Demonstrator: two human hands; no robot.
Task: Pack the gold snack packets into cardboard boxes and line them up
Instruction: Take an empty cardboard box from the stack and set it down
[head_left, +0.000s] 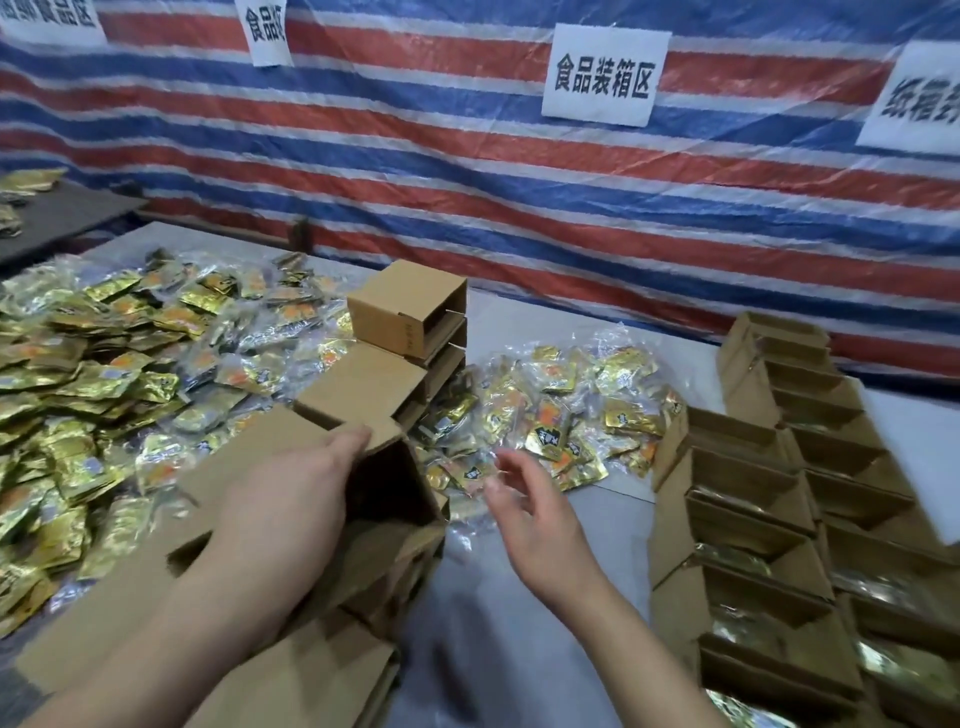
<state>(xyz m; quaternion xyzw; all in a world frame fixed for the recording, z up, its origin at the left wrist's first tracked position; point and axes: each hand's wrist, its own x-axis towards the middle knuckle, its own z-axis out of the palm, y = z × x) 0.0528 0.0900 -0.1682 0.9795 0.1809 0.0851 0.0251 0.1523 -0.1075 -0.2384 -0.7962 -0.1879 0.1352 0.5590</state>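
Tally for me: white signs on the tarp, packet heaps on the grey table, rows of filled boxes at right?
White signs: 4
Packet heaps: 2
Rows of filled boxes: 2
Total: 8

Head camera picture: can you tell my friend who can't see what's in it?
A person's left hand holds an open, empty cardboard box while the right hand reaches, fingers spread, toward a small pile of gold snack packets. Rows of filled boxes stand right; a bigger packet heap lies left.
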